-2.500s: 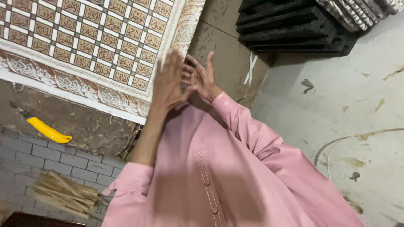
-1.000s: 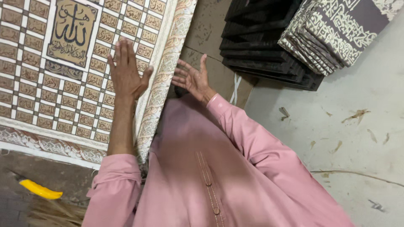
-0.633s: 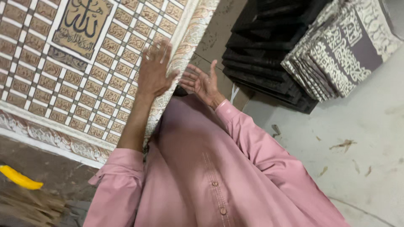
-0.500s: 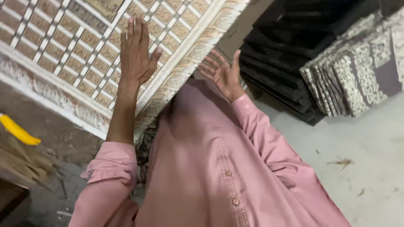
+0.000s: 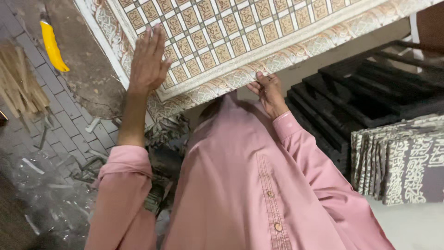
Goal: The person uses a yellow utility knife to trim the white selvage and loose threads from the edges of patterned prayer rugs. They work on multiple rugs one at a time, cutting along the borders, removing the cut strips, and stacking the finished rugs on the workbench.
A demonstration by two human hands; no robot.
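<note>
1. Big patterned panel point(image 5: 240, 41): cream/gold, grid of small ornate squares w/ green lines, floral border strip round the edge. Fills top of head view, tilted, lower edge runs diagonally just above the person's chest.
2. Left hand point(image 5: 149, 62): flat on panel face near its lower-left corner, fingers open and spread, palm down. Not gripping, just pressed on.
3. Right hand point(image 5: 267, 90): at panel's lower edge, fingers curled up under/round the border, thumb on the front. Gripping the edge.
4. Right side: stack of black frames point(image 5: 370, 92), stepped, near the right hand but not touching. Below that, a row of grey panels w/ white ornate script-like pattern point(image 5: 402, 162), standing on edge, leaning together by the black stack.
5. Left side: yellow-handled tool point(image 5: 53, 46) on dirt/brick floor, bundle of thin wooden sticks point(image 5: 21, 88) at left edge, clear plastic scraps point(image 5: 46, 199) bottom-left. All well apart from both hands.
6. In the way: pink shirt point(image 5: 259, 185) blocks most of lower centre; what's under the panel's lower edge can't be seen.
7. Vs 0.5 s ago: panel sits higher and more across the view; right hand was open beside the border, now closed on the edge. Left hand same spot, same flat pose. Black stack and grey panels shifted lower-right in view.
</note>
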